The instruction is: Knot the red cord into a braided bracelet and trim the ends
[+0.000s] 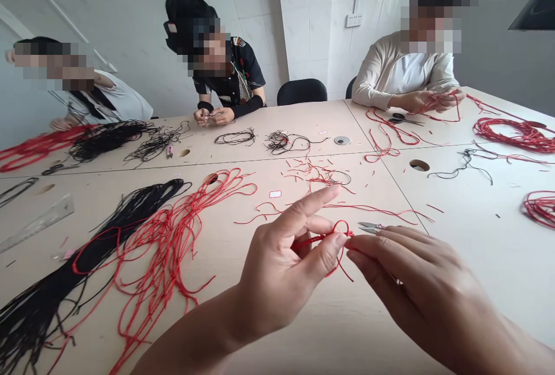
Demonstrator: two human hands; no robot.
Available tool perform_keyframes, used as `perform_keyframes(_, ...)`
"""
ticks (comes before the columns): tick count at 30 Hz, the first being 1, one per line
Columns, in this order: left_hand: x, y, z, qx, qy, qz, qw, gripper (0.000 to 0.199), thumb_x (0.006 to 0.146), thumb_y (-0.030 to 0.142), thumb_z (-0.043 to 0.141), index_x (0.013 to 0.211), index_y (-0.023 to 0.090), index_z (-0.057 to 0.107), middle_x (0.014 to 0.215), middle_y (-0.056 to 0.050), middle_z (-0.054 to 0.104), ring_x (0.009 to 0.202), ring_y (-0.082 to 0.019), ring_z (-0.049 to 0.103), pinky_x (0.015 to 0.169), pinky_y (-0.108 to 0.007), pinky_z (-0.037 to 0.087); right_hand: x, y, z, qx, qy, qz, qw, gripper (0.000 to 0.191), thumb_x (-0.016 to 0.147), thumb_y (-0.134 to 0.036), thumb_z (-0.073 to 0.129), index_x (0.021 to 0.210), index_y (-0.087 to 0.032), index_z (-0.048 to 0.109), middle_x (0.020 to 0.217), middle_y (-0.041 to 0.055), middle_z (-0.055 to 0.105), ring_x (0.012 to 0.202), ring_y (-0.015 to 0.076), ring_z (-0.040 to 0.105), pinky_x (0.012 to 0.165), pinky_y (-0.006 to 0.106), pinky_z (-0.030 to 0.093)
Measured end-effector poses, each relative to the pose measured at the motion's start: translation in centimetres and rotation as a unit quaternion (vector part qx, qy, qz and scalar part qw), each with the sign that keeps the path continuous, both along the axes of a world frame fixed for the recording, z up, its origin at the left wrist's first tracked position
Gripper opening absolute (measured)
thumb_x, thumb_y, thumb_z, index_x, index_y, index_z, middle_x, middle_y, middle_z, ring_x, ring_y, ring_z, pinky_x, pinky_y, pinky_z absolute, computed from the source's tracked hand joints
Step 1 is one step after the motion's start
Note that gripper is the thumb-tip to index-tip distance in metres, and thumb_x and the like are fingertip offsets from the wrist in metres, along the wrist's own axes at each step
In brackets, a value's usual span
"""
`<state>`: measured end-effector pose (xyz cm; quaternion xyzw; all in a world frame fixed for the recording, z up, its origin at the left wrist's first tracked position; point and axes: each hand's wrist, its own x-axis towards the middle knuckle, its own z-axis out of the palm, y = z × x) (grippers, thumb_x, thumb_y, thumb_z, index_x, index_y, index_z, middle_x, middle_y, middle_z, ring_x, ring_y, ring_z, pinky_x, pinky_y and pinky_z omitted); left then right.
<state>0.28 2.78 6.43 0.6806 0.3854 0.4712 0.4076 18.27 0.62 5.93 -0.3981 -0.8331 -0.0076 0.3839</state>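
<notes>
Over the table, two hands at one red cord loop

white tiled walls, socket plate on wall, black office chair by wall, pale joined tables

Across the table from you sit three people. The one in a white shirt is at the far left. The one in a dark shirt pinches thin cord in both hands. The one in a beige cardigan handles red cord behind scissors. On your left lies a long black bundle, beside a clear ruler. Beyond, a black chair stands by the tiled wall.
</notes>
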Motion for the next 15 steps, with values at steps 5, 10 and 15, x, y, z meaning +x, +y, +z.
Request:
perform_keyframes(5,0.02,0.02,0.24,-0.025,-0.006,-0.006,1.0,0.049,0.091,0.026,0.07,0.137,0.019,0.058,0.082,-0.002,0.078,0.067,-0.012,0.066,0.064,-0.019,0.055,0.17,-0.06,0.15,0.017,0.014,-0.014,1.0,0.026,0.099,-0.011,0.05,0.076,-0.017,0.058,0.063,0.0016,0.066,0.052,0.0124,0.057,0.052,0.027,0.039)
perform_keyframes(10,-0.02,-0.06,0.1,-0.014,0.009,-0.045,0.999,0.053,0.095,0.027,0.064,0.145,0.02,0.049,0.086,-0.001,0.079,0.075,-0.012,0.069,0.072,-0.019,0.057,0.12,-0.02,0.06,-0.024,0.008,0.002,1.0,0.029,0.1,-0.013,0.048,0.073,-0.017,0.056,0.056,-0.0022,0.054,0.047,0.0113,0.047,0.049,0.026,0.036)
perform_keyframes(15,-0.08,-0.01,0.06,0.025,0.039,-0.033,0.998,0.056,0.093,0.021,0.066,0.146,0.022,0.048,0.082,0.0,0.078,0.07,-0.013,0.069,0.068,-0.021,0.057,0.11,0.0,-0.24,-0.01,-0.01,0.001,1.0,0.028,0.099,-0.011,0.048,0.075,-0.016,0.061,0.057,-0.0004,0.058,0.05,0.0132,0.052,0.052,0.028,0.036)
